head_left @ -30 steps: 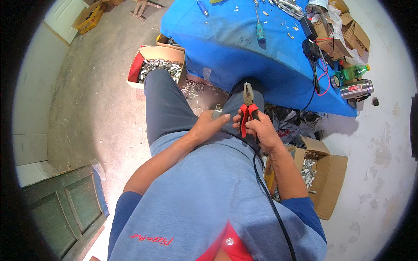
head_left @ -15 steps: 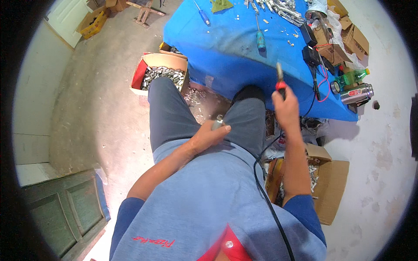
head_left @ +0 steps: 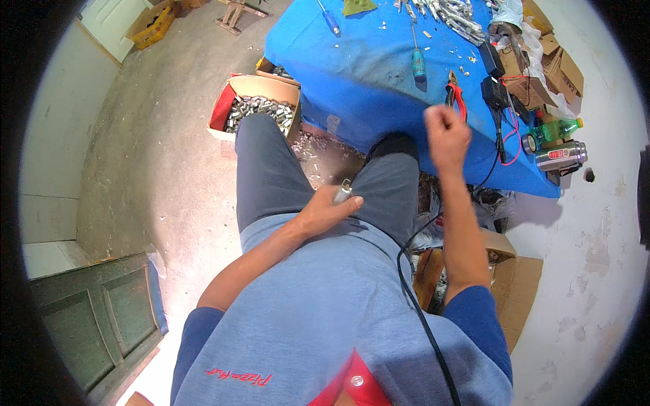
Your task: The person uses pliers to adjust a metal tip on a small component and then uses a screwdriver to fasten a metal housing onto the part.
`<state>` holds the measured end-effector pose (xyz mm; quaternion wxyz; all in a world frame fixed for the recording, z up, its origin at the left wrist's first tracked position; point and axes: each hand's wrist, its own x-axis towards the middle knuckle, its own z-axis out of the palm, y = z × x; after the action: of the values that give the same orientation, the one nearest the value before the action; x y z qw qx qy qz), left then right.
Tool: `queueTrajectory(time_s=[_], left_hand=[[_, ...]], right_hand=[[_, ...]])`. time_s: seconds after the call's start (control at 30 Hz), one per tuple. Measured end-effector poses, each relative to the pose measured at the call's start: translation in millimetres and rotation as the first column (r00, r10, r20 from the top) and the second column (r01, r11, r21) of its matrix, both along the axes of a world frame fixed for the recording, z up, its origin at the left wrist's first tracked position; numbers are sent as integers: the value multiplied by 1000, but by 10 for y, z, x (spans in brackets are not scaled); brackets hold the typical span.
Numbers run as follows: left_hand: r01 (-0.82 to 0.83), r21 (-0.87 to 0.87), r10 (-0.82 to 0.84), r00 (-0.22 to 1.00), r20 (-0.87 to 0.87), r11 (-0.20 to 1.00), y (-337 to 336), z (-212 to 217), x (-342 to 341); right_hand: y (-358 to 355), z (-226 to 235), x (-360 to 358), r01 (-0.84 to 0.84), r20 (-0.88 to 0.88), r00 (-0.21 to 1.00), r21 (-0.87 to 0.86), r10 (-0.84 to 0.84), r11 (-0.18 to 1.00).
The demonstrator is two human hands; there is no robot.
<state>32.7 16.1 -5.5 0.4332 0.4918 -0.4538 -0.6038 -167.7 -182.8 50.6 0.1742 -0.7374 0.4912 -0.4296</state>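
Note:
My left hand (head_left: 323,211) rests at my lap, closed round a small silver cylinder (head_left: 343,195) with a thin metal loop at its top. Its lower part is hidden by my fingers. Over the near edge of the blue-covered table my right hand (head_left: 448,139) is raised, fingers curled, and no thing shows in it. Just beyond it lie pliers with red and black handles (head_left: 458,100), their jaws pointing away from me; my hand overlaps the handle ends. A teal-handled screwdriver (head_left: 419,66) lies left of the pliers.
A carton (head_left: 256,85) full of small metal cylinders stands on the floor left of the table (head_left: 352,74). Silvery strips (head_left: 447,15) pile at the far side. Black adapters (head_left: 494,91), a green bottle (head_left: 558,128) and a steel flask (head_left: 560,157) crowd the right. A black cable (head_left: 421,318) crosses my shirt.
The pliers, in my right hand before, now lie on the table, and that hand's fingers have come off them. The left hand keeps the silver cylinder. The view has shifted slightly.

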Motion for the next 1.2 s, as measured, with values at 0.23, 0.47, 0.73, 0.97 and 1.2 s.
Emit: queueTrajectory(time_s=[0.23, 0.47, 0.73, 0.97, 1.2], left_hand=[[-7, -87, 1, 998, -71, 996, -16, -22, -58], [-95, -51, 95, 995, 5, 994, -59, -158, -59], [-223, -4, 223, 975, -3, 975, -8, -232, 23], [-250, 70, 252, 967, -23, 966, -46, -190, 123], [-237, 122, 253, 957, -140, 964, -62, -217, 193]], right_hand=[[1299, -134, 331, -586, 530, 809, 689, 254, 426], [1346, -290, 448, -587, 578, 796, 661, 182, 467], [1315, -350, 626, -624, 522, 780, 603, 345, 497], [1247, -369, 764, -605, 412, 795, 582, 445, 543], [1064, -408, 807, -597, 486, 791, 748, 372, 290]])
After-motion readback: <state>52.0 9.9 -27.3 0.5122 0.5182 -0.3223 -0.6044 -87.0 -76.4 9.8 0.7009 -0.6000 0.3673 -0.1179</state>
